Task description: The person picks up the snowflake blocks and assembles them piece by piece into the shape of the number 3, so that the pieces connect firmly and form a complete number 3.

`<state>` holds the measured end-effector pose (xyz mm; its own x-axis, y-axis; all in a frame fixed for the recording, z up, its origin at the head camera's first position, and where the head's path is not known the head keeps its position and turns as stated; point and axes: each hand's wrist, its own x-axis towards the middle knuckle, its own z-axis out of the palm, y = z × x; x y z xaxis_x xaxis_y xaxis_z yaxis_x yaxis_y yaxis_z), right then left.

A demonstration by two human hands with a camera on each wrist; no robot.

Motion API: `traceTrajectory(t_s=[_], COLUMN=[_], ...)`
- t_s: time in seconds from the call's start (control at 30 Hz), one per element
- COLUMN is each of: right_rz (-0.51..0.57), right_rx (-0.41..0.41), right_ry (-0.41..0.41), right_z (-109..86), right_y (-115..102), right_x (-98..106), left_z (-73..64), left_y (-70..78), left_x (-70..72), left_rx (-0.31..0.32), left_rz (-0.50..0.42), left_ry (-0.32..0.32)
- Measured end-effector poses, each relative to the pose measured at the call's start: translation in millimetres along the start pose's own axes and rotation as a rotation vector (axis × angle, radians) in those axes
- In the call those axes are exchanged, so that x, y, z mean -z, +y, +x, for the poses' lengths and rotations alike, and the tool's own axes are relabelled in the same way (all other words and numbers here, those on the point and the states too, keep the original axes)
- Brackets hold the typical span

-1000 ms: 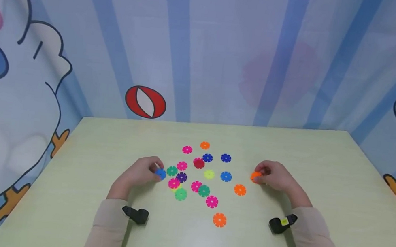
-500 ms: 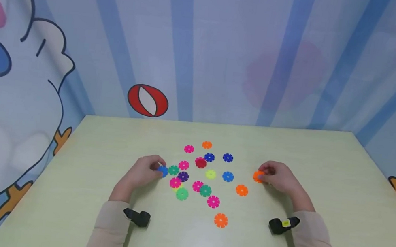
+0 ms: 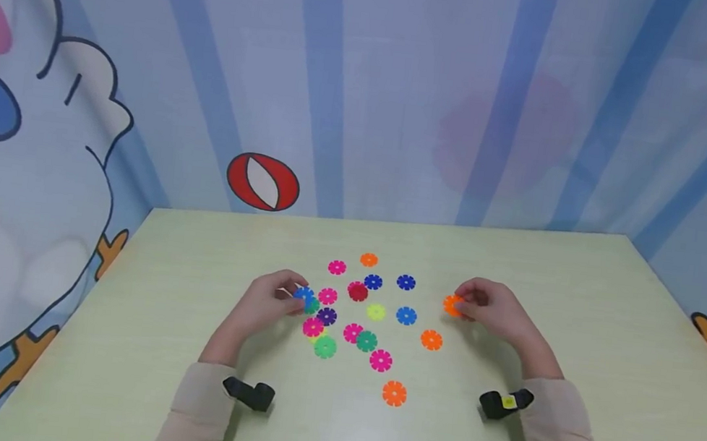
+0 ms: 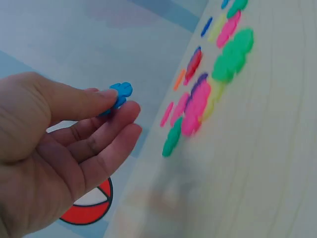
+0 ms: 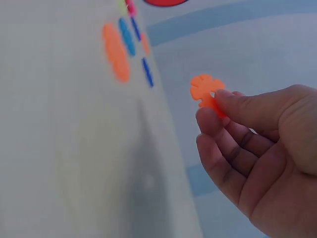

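While my left hand (image 3: 267, 302) pinches a blue disc (image 3: 304, 293) at the nine o'clock side of the scattered discs (image 3: 376, 307), my right hand (image 3: 495, 311) pinches an orange disc (image 5: 203, 89) at their three o'clock, both held above the pale counter (image 3: 316, 434).

The discs (image 5: 202, 87) above the table (image 3: 434, 433) look like smooth plastic. The table is faintly glossy and wood-grained; the backdrop (image 3: 399, 109) behind it looks like matt cloth.

held blue disc (image 4: 124, 89): partly behind left hand (image 4: 54, 151) | held orange disc (image 5: 203, 88): partly behind right hand (image 5: 270, 168) | teal disc (image 3: 314, 308): partly hidden, head view | yellow disc (image 4: 214, 96): mostly covered | sleeves (image 3: 196, 406): cut off, bottom edge | table discs (image 5: 116, 52): blurred, right wrist view
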<state>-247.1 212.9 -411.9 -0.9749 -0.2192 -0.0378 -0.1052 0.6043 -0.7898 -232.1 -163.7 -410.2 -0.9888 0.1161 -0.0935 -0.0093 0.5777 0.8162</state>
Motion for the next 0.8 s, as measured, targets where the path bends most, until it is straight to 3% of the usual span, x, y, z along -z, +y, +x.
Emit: traceTrajectory(t_s=[0.23, 0.6, 0.8], right_rz=[0.041, 0.079, 0.078], right_rx=[0.099, 0.173, 0.242], right_ry=[0.015, -0.003, -0.028], right_z=[-11.9, -31.6, -36.7], right_y=[-35, -75, -85], right_x=[0, -9, -18], left_z=[-6.0, -21.6, -29.4], left_y=[21.1, 54.0, 63.6], left_x=[-8.3, -22.0, -24.9], left_rx=[-0.029, -0.034, -0.062], left_rz=[-0.119, -0.355, -0.391], left_ry=[-0.002, -0.016, -0.033])
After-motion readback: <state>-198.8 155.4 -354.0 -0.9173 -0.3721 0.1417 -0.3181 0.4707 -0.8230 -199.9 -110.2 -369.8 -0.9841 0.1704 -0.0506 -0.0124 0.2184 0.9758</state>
